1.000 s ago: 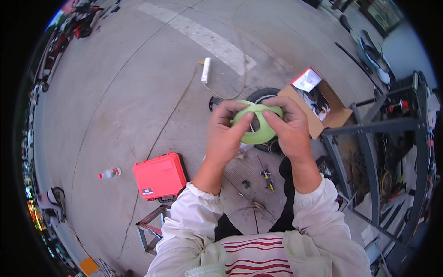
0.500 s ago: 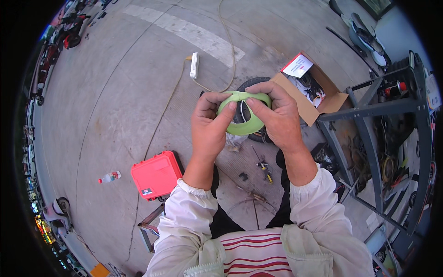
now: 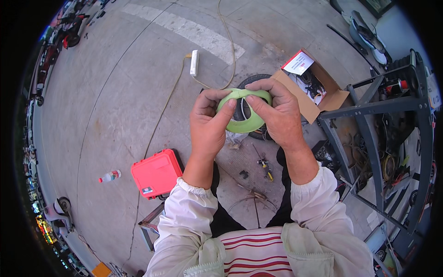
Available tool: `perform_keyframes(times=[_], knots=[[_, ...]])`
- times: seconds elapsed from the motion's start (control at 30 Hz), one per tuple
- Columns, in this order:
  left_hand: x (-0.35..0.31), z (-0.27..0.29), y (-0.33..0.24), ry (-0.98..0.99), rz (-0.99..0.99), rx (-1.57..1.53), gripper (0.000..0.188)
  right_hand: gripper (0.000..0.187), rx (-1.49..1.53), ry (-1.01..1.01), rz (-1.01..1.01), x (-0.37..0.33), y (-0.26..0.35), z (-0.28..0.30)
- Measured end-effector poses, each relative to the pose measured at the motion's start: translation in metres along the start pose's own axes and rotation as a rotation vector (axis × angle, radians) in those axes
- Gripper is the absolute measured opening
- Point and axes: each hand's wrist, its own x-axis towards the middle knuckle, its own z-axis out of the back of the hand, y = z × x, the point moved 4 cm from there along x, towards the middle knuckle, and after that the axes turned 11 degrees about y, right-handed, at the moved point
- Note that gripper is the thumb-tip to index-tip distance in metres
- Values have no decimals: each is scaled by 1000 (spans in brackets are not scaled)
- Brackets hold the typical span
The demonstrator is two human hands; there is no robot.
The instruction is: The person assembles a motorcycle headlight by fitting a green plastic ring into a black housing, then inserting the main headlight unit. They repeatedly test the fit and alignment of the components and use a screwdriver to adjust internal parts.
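Held up in front of me is a pale green ring-shaped band (image 3: pixel 246 125), wide and flat like a strip; its exact kind I cannot make out. My left hand (image 3: pixel 209 115) pinches its upper left part between thumb and fingers. My right hand (image 3: pixel 279 113) grips the upper right part the same way, the two thumbs close together near the top. Below and behind the band, a wheel with a black tyre (image 3: pixel 259 79) lies on the floor, mostly hidden by my hands.
Between my feet are a yellow-handled tool (image 3: pixel 268 174) and a thin cable (image 3: pixel 256 196). A red case (image 3: pixel 156 174) and a plastic bottle (image 3: pixel 110 176) are at left. Ahead lies a white power strip (image 3: pixel 194 63). An open cardboard box (image 3: pixel 333 98) and a dark metal rack (image 3: pixel 369 111) stand at right.
Both hands keep their hold on the green band. The view has shifted very slightly; otherwise little differs.
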Motion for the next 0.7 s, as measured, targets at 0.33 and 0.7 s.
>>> perform_keyframes(times=[0.33, 0.7], knots=[[0, 2, 1, -7, -2, 0, 20, 16, 8, 4, -5, 0, -1, -2], [0, 0, -1, -16, -11, -4, 17, 16, -14, -6, 7, 0, -1, -2]])
